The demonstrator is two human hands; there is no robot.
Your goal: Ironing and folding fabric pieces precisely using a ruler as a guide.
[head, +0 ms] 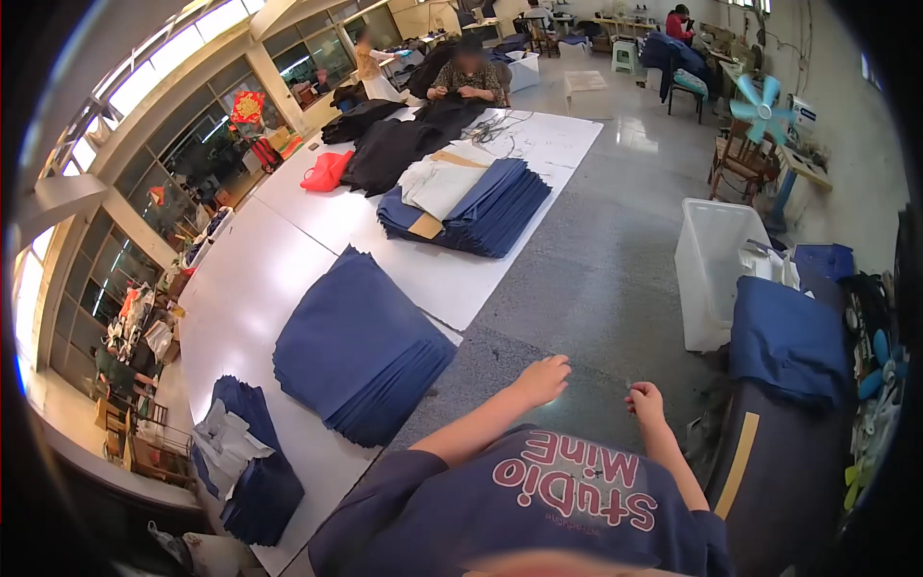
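Note:
My left hand (546, 381) is in the air over the grey floor, to the right of the table edge. Its fingers are curled, and I cannot see whether anything is in them. Farther right, my right hand (647, 400) has thumb and fingers pinched around a tiny pale thing (629, 386), too small to name. Nearest to my left hand, a fanned stack of dark blue fabric pieces (360, 339) lies on the white table (252, 245). A second blue fabric stack (497, 209), topped with pale sheets (440, 189), lies beyond it. Neither hand touches the stacks.
A narrow blue bundle (263, 490) with crumpled paper (229, 440) is at lower left. Black fabric (396, 148) and a red bag (327, 172) lie farther up. Right stand a white bin (714, 274), folded blue cloth (789, 342) and a fan (764, 110). A person (469, 72) sits beyond the table.

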